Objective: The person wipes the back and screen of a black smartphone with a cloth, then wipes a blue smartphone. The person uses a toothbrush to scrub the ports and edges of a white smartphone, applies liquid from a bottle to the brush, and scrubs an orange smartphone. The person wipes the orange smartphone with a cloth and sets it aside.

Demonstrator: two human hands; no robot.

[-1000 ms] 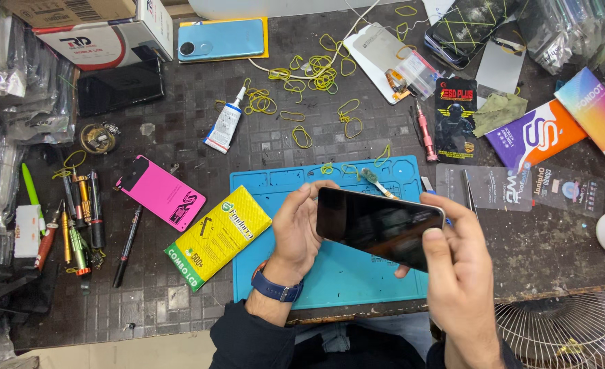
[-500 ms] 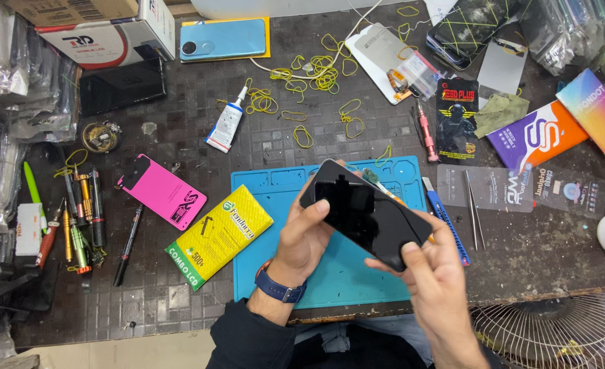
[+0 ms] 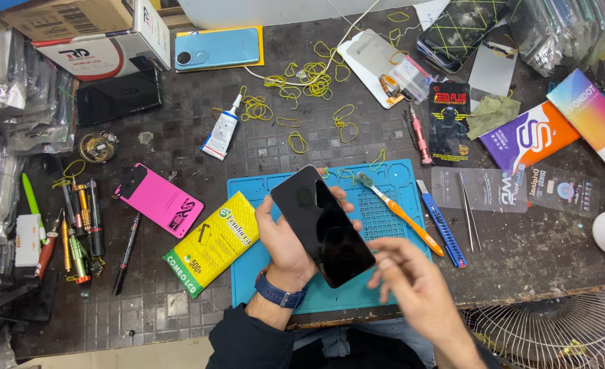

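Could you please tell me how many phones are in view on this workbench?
3: a black glossy phone held in the left hand over the blue mat, a light blue phone at the top, and a dark phone beside the cardboard boxes. Others may lie hidden among the packages.

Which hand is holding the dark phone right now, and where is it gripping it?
The left hand holds the black glossy rectangular phone by its long edges, palm behind it. The right hand is blurred, open beside its lower corner, holding nothing.

Dark sleeves — blue wristband [image 3: 280,294]
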